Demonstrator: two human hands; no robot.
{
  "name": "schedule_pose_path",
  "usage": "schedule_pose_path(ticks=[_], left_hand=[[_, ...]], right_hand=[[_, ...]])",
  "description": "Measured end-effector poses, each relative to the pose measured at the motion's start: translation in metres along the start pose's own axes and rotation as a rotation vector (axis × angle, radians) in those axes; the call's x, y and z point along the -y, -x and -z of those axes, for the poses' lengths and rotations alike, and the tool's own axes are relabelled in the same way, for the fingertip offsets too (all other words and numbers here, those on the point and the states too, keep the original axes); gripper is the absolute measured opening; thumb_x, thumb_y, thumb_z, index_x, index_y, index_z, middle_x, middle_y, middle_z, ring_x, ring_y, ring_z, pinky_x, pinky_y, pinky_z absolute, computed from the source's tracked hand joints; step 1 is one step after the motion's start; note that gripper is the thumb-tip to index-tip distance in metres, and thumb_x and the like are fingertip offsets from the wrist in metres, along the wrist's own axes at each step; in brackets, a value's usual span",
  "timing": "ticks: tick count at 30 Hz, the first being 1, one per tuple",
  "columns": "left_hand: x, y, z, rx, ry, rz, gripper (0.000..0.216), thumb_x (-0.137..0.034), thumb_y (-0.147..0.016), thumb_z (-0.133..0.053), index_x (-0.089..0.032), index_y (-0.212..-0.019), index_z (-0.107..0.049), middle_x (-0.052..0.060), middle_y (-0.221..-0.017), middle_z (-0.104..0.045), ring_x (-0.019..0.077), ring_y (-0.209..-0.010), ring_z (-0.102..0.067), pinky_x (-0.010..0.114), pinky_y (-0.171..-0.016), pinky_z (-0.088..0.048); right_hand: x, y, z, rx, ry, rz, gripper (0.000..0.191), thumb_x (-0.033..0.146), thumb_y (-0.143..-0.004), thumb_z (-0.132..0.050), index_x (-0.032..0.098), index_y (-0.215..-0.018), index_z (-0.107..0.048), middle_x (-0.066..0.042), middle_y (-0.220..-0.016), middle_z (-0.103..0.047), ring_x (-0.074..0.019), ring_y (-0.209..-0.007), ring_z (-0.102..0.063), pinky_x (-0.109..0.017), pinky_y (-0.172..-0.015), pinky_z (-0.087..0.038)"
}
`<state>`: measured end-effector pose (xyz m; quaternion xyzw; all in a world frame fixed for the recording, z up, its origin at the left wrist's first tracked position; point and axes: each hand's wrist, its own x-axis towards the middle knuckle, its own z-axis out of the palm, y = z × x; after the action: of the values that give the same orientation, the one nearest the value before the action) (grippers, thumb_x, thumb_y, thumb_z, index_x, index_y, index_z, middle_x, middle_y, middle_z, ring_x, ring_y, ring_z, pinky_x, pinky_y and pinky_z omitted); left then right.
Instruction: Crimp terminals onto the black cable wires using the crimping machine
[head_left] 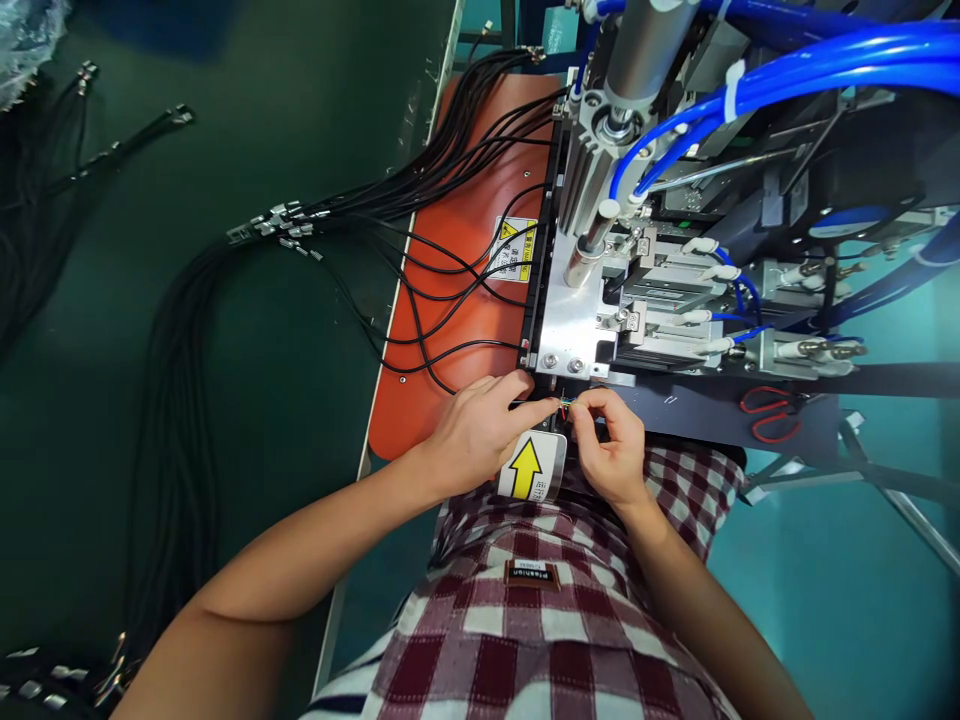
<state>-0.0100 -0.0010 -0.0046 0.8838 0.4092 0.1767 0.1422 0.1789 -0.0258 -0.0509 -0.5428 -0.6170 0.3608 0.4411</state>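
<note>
At the front edge of the machine [570, 330], thin coloured wires [564, 405] stick out from the end of a black cable. My left hand [487, 425] is closed at the left of these wires, its thumb and fingers pressing the cable end. From the right, my right hand [611, 440] pinches the wire tips between thumb and forefinger. Several black cables [465, 345] run from the machine's edge over the orange-red board [397, 410] to the left. A yellow arrow label [527, 468] sits just below my hands.
A bundle of black cables with metal connectors [281, 220] lies on the dark green table [285, 420]. Red-handled scissors [772, 413] rest on the dark shelf at right. Blue air hoses [840, 70] and a metal cylinder [649, 55] rise above the machine.
</note>
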Motion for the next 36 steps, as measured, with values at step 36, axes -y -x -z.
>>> schedule_pose_path(ticks=[36], left_hand=[[-0.002,-0.003,0.001,-0.027,-0.031,-0.040,0.030,-0.022,-0.093,-0.043,-0.020,-0.109,-0.068,0.007,-0.085,-0.056,0.0169,-0.073,-0.053,0.027,-0.064,-0.045]], right_hand=[[0.013,0.000,-0.001,0.013,-0.461,-0.528,0.015,0.032,-0.078,-0.066,0.018,-0.077,-0.061,0.002,-0.062,-0.056,-0.0100,-0.050,-0.049,-0.023,-0.049,-0.044]])
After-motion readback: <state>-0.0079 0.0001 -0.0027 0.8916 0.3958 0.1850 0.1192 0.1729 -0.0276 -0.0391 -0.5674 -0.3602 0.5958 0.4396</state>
